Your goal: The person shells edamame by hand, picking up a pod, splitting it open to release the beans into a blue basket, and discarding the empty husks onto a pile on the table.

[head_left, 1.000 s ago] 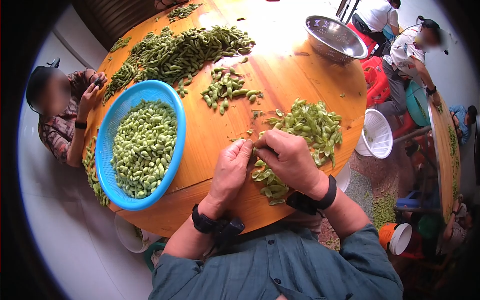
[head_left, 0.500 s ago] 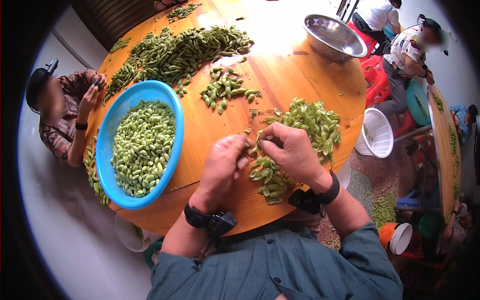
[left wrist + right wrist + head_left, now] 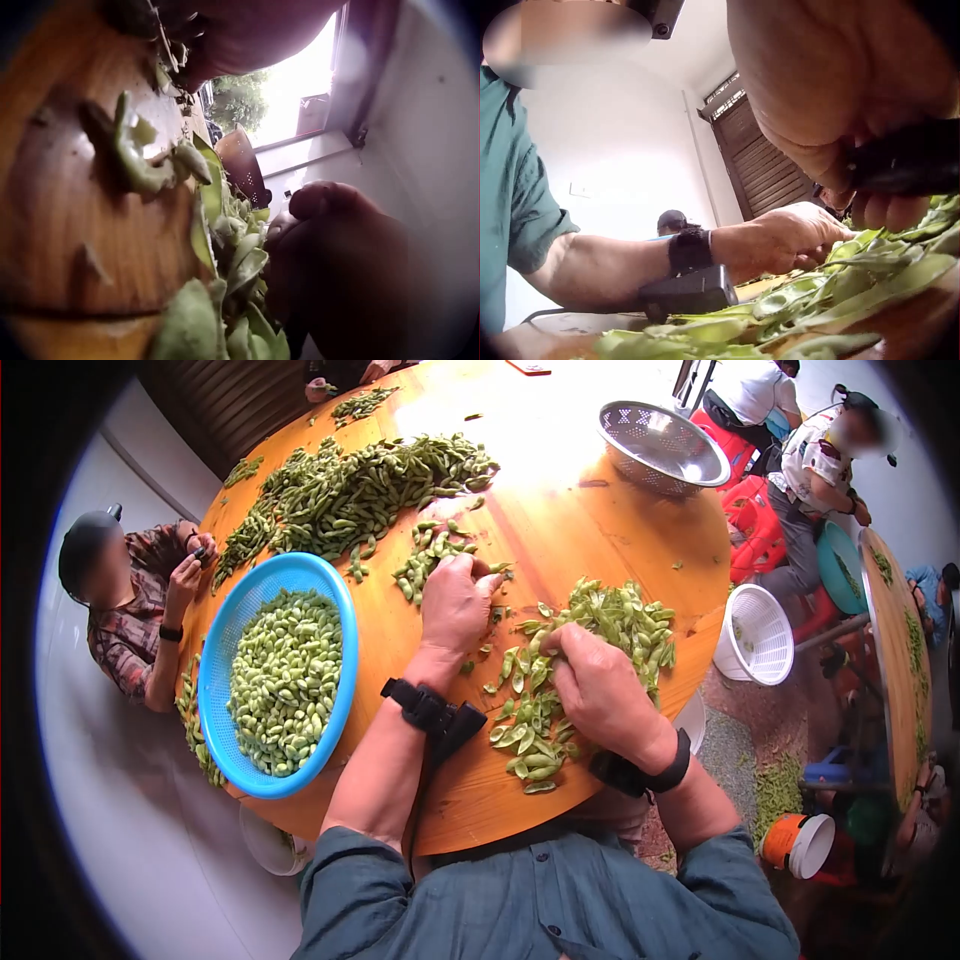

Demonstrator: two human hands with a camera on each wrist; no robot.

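Note:
My left hand [image 3: 458, 603] reaches over the small heap of unshelled green soybean pods [image 3: 418, 565]. Its fingers curl down at the heap's right end, where a pod [image 3: 502, 569] shows at the fingertips. Over the pile of split, emptied pods [image 3: 625, 615], my right hand [image 3: 603, 682] hovers with bent fingers. In the right wrist view, a dark elongated thing [image 3: 911, 161] shows between thumb and fingers; I cannot tell whether it is held or worn. Shelled green beans [image 3: 290, 690] fill the blue basket [image 3: 348, 650] left of my hands.
A big mound of whole pods [image 3: 360, 490] covers the table's far left. At the far right stands a steel colander [image 3: 665, 445]. A person [image 3: 130, 600] works at the table's left side. Beyond the right edge are a white basket [image 3: 755, 635] and an orange-and-white bucket [image 3: 797, 843].
My hands, together a second ago, have parted. The left has moved forward to the small pod heap; the right has come slightly back over the emptied pods. The view has tilted a little.

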